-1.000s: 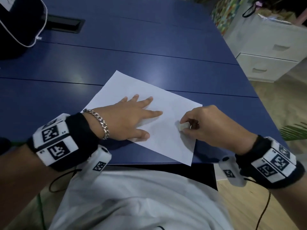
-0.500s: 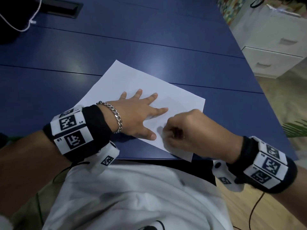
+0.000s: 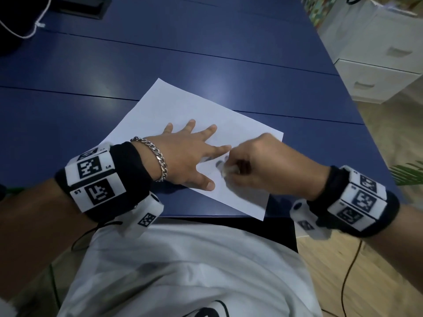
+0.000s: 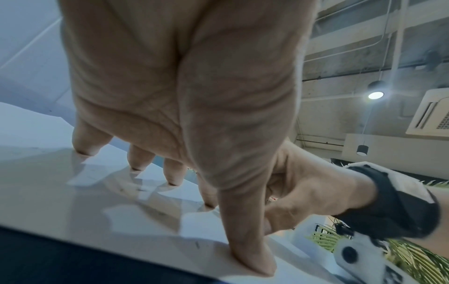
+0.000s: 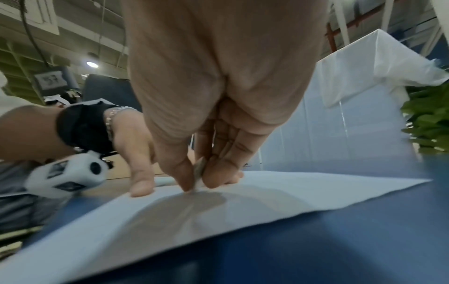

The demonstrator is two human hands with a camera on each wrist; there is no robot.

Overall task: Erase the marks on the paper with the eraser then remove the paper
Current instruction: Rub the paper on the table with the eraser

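Note:
A white sheet of paper (image 3: pixel 183 110) lies tilted on the blue table (image 3: pixel 206 53), its near corner at the table's front edge. My left hand (image 3: pixel 190 156) lies flat on the paper with fingers spread, holding it down; in the left wrist view the fingertips (image 4: pixel 84 151) press the paper (image 4: pixel 48 182). My right hand (image 3: pixel 258 168) pinches a small pale eraser (image 3: pixel 226 171) between thumb and fingers and presses it on the paper just right of my left index finger. The right wrist view shows the eraser (image 5: pixel 199 170) touching the paper (image 5: pixel 291 192). Faint grey marks (image 3: pixel 209 159) show beside the eraser.
A white drawer cabinet (image 3: pixel 384 65) stands right of the table. A black recessed hatch (image 3: pixel 80 8) and a white cord (image 3: pixel 34 28) sit at the far left of the table. A green plant (image 3: pixel 409 173) is low on the right. My white shirt (image 3: pixel 183 271) fills the foreground.
My right hand has carried the eraser from the paper's right edge leftward to beside my left index finger. My left hand stays flat on the paper. The head camera has tilted down.

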